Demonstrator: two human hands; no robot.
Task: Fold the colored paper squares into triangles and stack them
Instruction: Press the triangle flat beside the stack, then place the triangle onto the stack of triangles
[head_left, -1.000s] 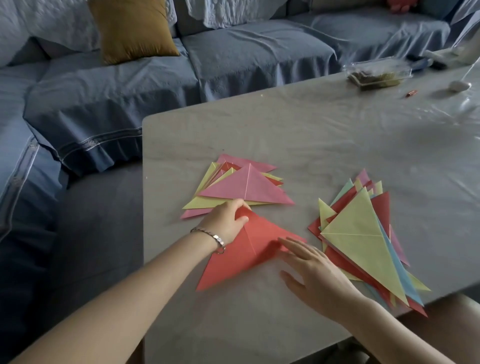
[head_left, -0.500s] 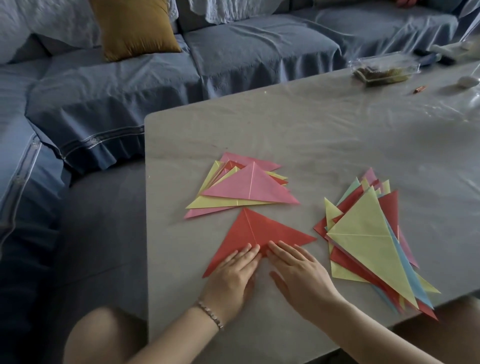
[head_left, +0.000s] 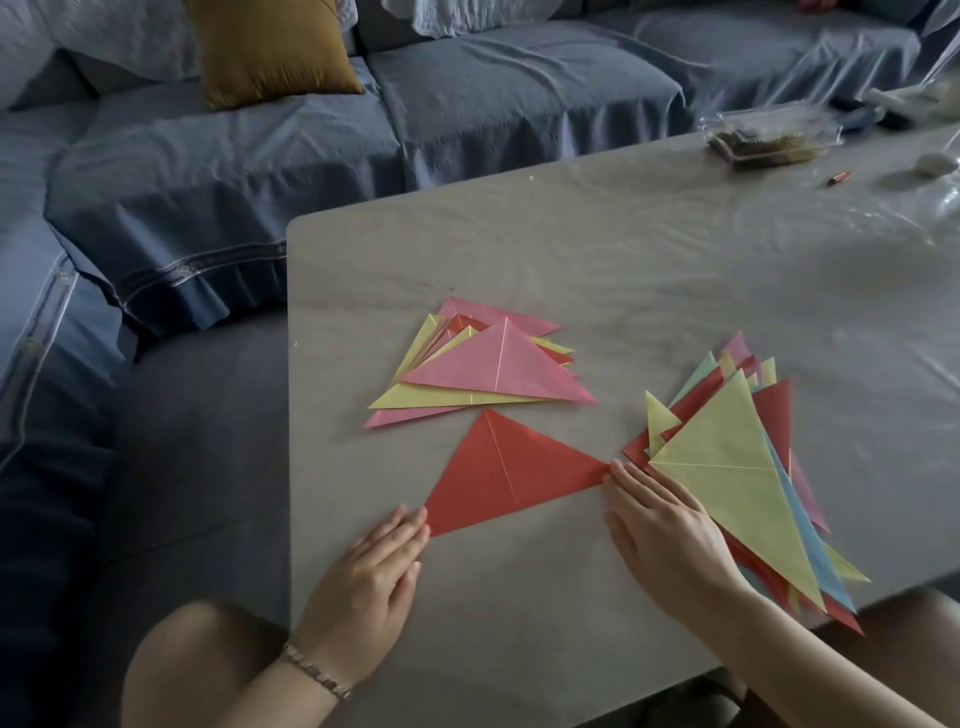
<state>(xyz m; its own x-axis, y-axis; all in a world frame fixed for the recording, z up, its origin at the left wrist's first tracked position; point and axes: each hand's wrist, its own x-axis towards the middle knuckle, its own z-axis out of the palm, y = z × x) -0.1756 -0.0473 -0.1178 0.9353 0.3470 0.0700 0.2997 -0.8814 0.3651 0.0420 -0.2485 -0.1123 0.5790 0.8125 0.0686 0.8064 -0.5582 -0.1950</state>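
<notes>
A red paper triangle (head_left: 506, 475) lies flat on the grey table (head_left: 623, 270) in front of me, with a crease down its middle. My left hand (head_left: 363, 582) lies flat, its fingertips touching the triangle's lower left corner. My right hand (head_left: 670, 530) lies flat too, with fingertips on the right corner. Just behind the red piece sits a stack of small folded triangles (head_left: 488, 369), topped by a pink one. To the right lies a pile of larger triangles (head_left: 743, 467) with a yellow one on top; my right hand overlaps its left edge.
A clear plastic box (head_left: 769, 136) with something dark inside, a small orange item (head_left: 839, 179) and a white object (head_left: 935, 163) sit at the table's far right. A blue-covered sofa (head_left: 467, 104) with a mustard cushion (head_left: 270, 49) runs behind and left. My knees show under the near edge.
My hands slid apart along the red triangle's long edge, from its middle out to the two end corners. A second earlier, my left hand was on the apex.
</notes>
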